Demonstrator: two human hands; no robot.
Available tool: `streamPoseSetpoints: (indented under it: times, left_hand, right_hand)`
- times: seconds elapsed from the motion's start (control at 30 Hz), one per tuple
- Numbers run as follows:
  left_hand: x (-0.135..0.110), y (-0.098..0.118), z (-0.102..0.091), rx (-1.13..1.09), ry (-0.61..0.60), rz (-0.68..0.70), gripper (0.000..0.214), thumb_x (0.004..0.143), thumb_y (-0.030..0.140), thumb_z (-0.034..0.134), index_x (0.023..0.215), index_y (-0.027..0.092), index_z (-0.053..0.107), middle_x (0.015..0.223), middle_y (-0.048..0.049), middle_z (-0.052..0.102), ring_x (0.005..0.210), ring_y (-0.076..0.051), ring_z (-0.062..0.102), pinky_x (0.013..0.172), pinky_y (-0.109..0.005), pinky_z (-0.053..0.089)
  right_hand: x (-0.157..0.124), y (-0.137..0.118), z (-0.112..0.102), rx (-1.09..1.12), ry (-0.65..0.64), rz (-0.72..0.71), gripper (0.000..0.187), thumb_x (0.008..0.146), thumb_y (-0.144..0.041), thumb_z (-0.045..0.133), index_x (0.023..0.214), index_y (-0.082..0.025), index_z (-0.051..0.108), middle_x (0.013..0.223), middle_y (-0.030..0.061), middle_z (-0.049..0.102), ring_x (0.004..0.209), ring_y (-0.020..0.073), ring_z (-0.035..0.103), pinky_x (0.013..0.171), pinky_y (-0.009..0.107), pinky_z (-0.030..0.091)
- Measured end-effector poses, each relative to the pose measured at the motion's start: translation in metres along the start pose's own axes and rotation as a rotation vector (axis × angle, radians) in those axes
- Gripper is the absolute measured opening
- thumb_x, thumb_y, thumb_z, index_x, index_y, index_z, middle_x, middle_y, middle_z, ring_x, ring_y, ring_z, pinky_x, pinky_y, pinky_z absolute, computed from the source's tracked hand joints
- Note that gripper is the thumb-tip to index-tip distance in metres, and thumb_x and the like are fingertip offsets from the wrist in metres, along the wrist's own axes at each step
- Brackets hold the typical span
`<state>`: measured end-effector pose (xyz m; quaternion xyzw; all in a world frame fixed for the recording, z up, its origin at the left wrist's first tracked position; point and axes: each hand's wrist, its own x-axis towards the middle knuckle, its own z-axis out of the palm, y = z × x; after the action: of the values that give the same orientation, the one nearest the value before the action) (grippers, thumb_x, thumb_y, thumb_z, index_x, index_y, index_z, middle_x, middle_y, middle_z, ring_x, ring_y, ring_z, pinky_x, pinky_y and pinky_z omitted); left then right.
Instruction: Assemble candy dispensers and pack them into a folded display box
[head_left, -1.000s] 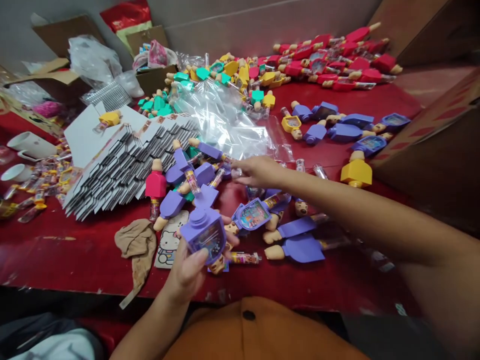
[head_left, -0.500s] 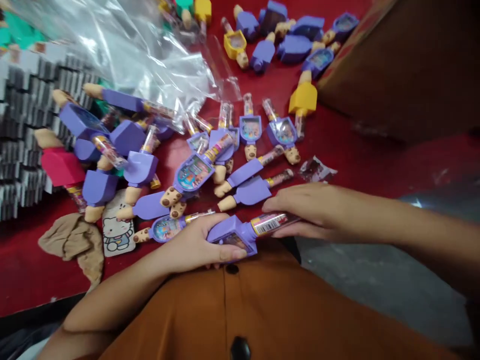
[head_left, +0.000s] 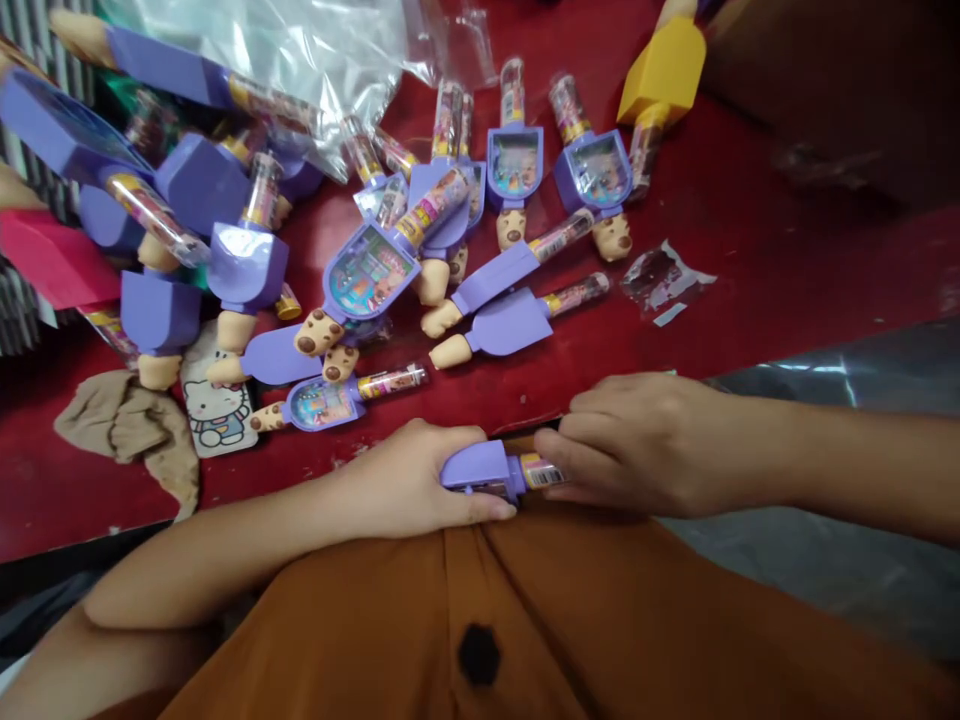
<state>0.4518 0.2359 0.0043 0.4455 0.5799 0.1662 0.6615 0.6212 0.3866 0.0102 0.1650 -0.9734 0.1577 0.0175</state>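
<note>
A purple plastic toy with a clear candy tube (head_left: 499,472) lies across my lap at the table's front edge. My left hand (head_left: 405,480) is wrapped around its purple body, and my right hand (head_left: 637,445) pinches the labelled tube end from the other side. Its picture panel faces down and is hidden. Just beyond my left hand lies a similar purple toy with a picture panel (head_left: 322,403). Many more purple toys with tan stub ends and candy tubes (head_left: 367,270) lie heaped on the red table (head_left: 750,250).
A yellow toy (head_left: 664,70) and a pink-red toy (head_left: 52,260) lie at the top right and far left. Also on the table are a Hello Kitty card (head_left: 214,405), a beige cloth (head_left: 127,430), a torn wrapper (head_left: 664,280) and a clear plastic bag (head_left: 262,60). My orange garment (head_left: 480,620) fills the bottom.
My hands have closed in around the purple toy, with my right hand gripping nearer its tube. The view has tilted further down, so the table contents sit higher in the frame.
</note>
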Motion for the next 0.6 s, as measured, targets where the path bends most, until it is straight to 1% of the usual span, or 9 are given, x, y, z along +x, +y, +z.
streamPoseSetpoints:
  times: [0.03, 0.1, 0.2, 0.27, 0.33, 0.4, 0.47, 0.53, 0.6]
  left_hand:
    - [0.001, -0.002, 0.004, 0.024, -0.011, 0.025, 0.026, 0.072, 0.042, 0.064, 0.081, 0.017, 0.06, 0.068, 0.0041, 0.061, 0.061, -0.01, 0.055, 0.054, -0.017, 0.037]
    - [0.0, -0.007, 0.011, 0.027, -0.016, 0.07, 0.026, 0.074, 0.042, 0.062, 0.084, 0.018, 0.061, 0.07, 0.0034, 0.063, 0.061, -0.01, 0.056, 0.055, -0.017, 0.038]
    - [-0.002, -0.013, 0.02, 0.017, -0.008, 0.089, 0.029, 0.075, 0.043, 0.061, 0.09, 0.018, 0.062, 0.076, 0.0009, 0.065, 0.067, -0.012, 0.059, 0.058, -0.018, 0.04]
    - [-0.005, -0.016, 0.025, 0.023, 0.02, 0.09, 0.031, 0.076, 0.043, 0.06, 0.092, 0.017, 0.062, 0.079, -0.0007, 0.066, 0.069, -0.013, 0.059, 0.06, -0.02, 0.042]
    - [-0.008, -0.018, 0.029, 0.036, 0.066, 0.106, 0.031, 0.077, 0.042, 0.059, 0.094, 0.017, 0.062, 0.083, -0.0017, 0.066, 0.071, -0.014, 0.059, 0.064, -0.022, 0.043]
    - [-0.012, -0.018, 0.032, 0.084, 0.092, 0.133, 0.03, 0.079, 0.041, 0.057, 0.096, 0.017, 0.06, 0.084, -0.0022, 0.065, 0.072, -0.015, 0.059, 0.065, -0.022, 0.043]
    - [-0.015, -0.018, 0.034, 0.162, 0.083, 0.159, 0.026, 0.08, 0.039, 0.055, 0.092, 0.016, 0.06, 0.08, -0.0024, 0.064, 0.067, -0.014, 0.058, 0.06, -0.022, 0.041]
    - [-0.017, -0.017, 0.035, 0.231, 0.074, 0.163, 0.024, 0.08, 0.04, 0.054, 0.085, 0.016, 0.059, 0.071, -0.0016, 0.061, 0.057, -0.013, 0.054, 0.052, -0.021, 0.036]
    - [-0.018, -0.015, 0.034, 0.259, 0.082, 0.144, 0.022, 0.079, 0.039, 0.055, 0.081, 0.018, 0.059, 0.067, -0.0008, 0.059, 0.052, -0.012, 0.051, 0.049, -0.021, 0.033]
  right_hand:
    - [-0.002, -0.004, 0.003, 0.041, -0.016, 0.002, 0.035, 0.093, -0.034, 0.033, 0.073, -0.017, 0.055, 0.058, -0.0003, 0.05, 0.05, 0.0112, 0.042, 0.049, 0.027, 0.026]
    - [-0.006, -0.013, 0.01, 0.121, -0.007, 0.034, 0.033, 0.093, -0.035, 0.035, 0.074, -0.016, 0.055, 0.059, -0.0005, 0.051, 0.05, 0.01, 0.043, 0.049, 0.025, 0.028]
    - [-0.01, -0.025, 0.018, 0.202, 0.07, 0.117, 0.03, 0.091, -0.034, 0.04, 0.075, -0.015, 0.056, 0.058, -0.0001, 0.053, 0.05, 0.0094, 0.045, 0.049, 0.024, 0.031]
    - [-0.011, -0.032, 0.022, 0.267, 0.103, 0.186, 0.027, 0.09, -0.034, 0.043, 0.077, -0.014, 0.057, 0.059, 0.0011, 0.054, 0.05, 0.0101, 0.047, 0.048, 0.024, 0.032]
    - [-0.011, -0.038, 0.025, 0.405, 0.108, 0.276, 0.024, 0.088, -0.034, 0.046, 0.08, -0.014, 0.058, 0.064, 0.003, 0.058, 0.054, 0.0107, 0.05, 0.05, 0.023, 0.035]
    - [-0.011, -0.043, 0.027, 0.605, 0.064, 0.372, 0.021, 0.087, -0.033, 0.05, 0.082, -0.014, 0.058, 0.068, 0.0031, 0.06, 0.057, 0.0105, 0.053, 0.052, 0.022, 0.037]
    - [-0.01, -0.047, 0.028, 0.792, -0.012, 0.437, 0.019, 0.085, -0.032, 0.052, 0.081, -0.015, 0.059, 0.066, 0.0012, 0.059, 0.056, 0.0093, 0.053, 0.052, 0.02, 0.036]
    - [-0.009, -0.05, 0.029, 0.916, -0.077, 0.488, 0.02, 0.085, -0.033, 0.052, 0.077, -0.015, 0.059, 0.063, -0.0003, 0.057, 0.053, 0.0081, 0.05, 0.049, 0.02, 0.034]
    - [-0.01, -0.052, 0.03, 0.974, -0.103, 0.524, 0.022, 0.086, -0.033, 0.051, 0.075, -0.015, 0.059, 0.061, -0.001, 0.055, 0.052, 0.0072, 0.049, 0.048, 0.02, 0.033]
